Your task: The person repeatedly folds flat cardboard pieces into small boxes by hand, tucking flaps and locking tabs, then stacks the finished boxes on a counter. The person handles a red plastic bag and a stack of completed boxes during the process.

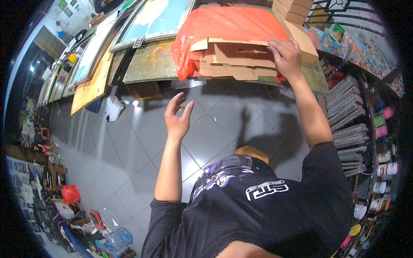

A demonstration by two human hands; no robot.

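Note:
A stack of flat brown cardboard (pixel 236 71) lies on the worktable's near side, partly covered by a red plastic sheet or bag (pixel 234 23). My right hand (pixel 287 59) is at the stack's right end, its thumb and fingers closed on the edge of the upper cardboard piece, just below the red plastic. The fingertips partly hide that edge. My left hand (pixel 177 118) hangs in the air short of the table, fingers apart and holding nothing.
Framed screens (pixel 150 21) lean over the table's left part. Cardboard boxes (pixel 294 13) stand behind on the right. Slatted stacks (pixel 346 107) and paint tubs (pixel 387 169) line the right side. A white plastic bag (pixel 114 107) lies on the tiled floor (pixel 124 150).

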